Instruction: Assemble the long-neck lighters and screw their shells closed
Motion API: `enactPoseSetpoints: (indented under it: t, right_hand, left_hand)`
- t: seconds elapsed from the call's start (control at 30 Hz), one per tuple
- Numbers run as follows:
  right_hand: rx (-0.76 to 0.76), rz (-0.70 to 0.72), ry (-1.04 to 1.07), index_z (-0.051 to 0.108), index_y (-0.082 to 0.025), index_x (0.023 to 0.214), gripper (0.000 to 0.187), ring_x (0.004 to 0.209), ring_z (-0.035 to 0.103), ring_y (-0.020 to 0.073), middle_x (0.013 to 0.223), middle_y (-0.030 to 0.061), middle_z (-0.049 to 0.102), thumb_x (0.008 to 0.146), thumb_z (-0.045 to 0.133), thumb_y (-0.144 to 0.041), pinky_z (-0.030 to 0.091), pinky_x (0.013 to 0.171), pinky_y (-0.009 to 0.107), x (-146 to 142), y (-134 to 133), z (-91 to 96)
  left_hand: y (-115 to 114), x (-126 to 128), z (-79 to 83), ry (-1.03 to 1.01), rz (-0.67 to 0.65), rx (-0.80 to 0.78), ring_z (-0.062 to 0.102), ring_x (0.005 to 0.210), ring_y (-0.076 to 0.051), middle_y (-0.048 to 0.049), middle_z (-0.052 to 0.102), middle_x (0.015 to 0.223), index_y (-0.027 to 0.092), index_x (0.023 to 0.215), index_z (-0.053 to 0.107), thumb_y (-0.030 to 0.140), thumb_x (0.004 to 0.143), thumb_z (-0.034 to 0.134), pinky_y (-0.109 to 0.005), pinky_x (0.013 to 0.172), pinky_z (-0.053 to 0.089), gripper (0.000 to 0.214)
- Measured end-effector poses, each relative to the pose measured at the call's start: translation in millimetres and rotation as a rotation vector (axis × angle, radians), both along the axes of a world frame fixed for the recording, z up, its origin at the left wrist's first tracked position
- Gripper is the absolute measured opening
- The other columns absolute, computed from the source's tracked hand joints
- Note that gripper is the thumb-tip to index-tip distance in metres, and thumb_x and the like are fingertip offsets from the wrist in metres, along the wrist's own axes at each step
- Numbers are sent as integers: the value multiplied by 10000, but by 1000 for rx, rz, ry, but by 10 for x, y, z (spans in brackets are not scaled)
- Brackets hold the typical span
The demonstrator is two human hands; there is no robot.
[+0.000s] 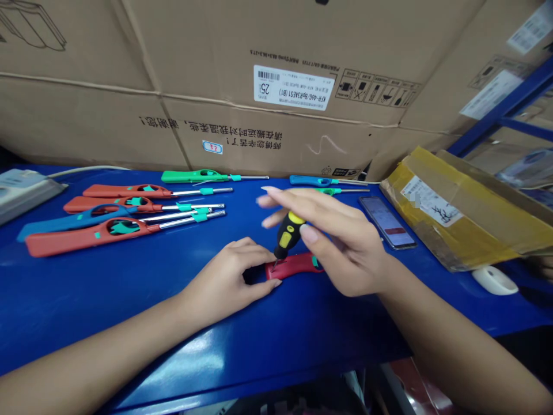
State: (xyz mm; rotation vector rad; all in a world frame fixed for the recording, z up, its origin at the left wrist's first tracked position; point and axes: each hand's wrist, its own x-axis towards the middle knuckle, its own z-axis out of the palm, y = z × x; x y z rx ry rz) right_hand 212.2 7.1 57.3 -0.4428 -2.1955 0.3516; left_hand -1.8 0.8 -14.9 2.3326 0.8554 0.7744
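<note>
My right hand [332, 236] grips a short black and yellow screwdriver [287, 233] between thumb and fingers. The screwdriver is tilted, with its tip down on the handle end of a red long-necked lighter [296, 266]. That lighter lies flat on the blue table [181, 369]; its front part is hidden behind my right hand. My left hand [237, 268] pinches the lighter's handle end between thumb and fingers, just left of the screwdriver tip.
Several red and blue lighters [86, 235] lie at the left, with a green lighter [192, 176] behind. A blue lighter [313, 180], phone [387, 223], white mouse [495, 280] and yellow-taped carton [458, 213] are at the right. Large cardboard boxes [207, 63] wall off the back.
</note>
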Motion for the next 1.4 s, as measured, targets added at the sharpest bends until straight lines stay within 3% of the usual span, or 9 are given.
enactPoseSetpoints:
  t: [0.17,0.33,0.5,0.67,0.83,1.0,1.1,1.23,1.4]
  right_hand:
    - [172,-101,88,699,-169,1202,298,864,646,161,937,41,683,926,714,-282,586,826,310,-26,9,-18]
    - [18,18,3,563,-130,1395,390,1110,641,190,1326,120,633,1031,421,-135,544,996,402,-21,-16,4]
    - [135,-107,90,712,-155,1141,265,884,630,164,932,49,680,893,750,-241,568,861,300,-25,-5,4]
    - [-2,15,-12,551,-140,1415,396,1109,634,203,1271,119,645,1036,453,-195,536,994,410,-13,-5,19]
    - [127,-73,67,694,-173,1218,311,828,620,148,875,19,653,930,710,-289,577,802,301,-12,6,8]
    - [9,18,-9,571,-139,1394,388,1098,636,199,1185,103,676,1019,478,-173,538,989,405,16,-16,39]
    - [28,32,44,623,-132,1316,344,1029,652,170,1100,80,699,984,539,-107,552,947,349,9,-6,20]
    - [102,-43,18,703,-151,1164,216,959,650,161,1018,70,695,959,646,-184,562,881,309,2,14,13]
    - [-13,-9,-86,584,-155,1370,392,1052,654,175,1144,75,718,981,541,-143,542,971,356,57,-23,84]
  left_hand:
    - [-1,1,3,-2,18,35,672,839,-183,-5,755,922,206,988,736,246,883,737,-334,811,505,112]
    - [3,-3,11,18,6,7,673,963,-220,-30,760,1030,205,1008,737,267,887,734,-375,898,495,136]
    - [1,-7,-12,-7,17,29,656,848,-176,9,743,905,210,971,725,239,875,748,-321,808,500,103]
    - [-2,-8,-3,11,6,9,658,941,-206,-19,751,1019,210,1009,735,270,888,733,-350,861,504,135]
    - [-9,3,29,2,17,2,656,852,-186,0,736,903,213,983,726,237,883,730,-328,819,510,103]
    - [-7,-5,21,12,13,-2,665,940,-219,-28,756,1004,210,1006,739,270,885,728,-365,862,515,136]
    - [-2,-8,4,20,9,0,670,961,-223,-28,761,1028,213,1020,740,275,891,724,-370,879,516,144]
    - [-4,1,-3,59,4,-5,669,1003,-236,-36,758,1088,213,1062,734,291,894,728,-382,896,516,186]
    - [-1,1,18,66,-14,11,675,1019,-248,-53,756,1110,206,1072,738,305,913,709,-397,901,516,190]
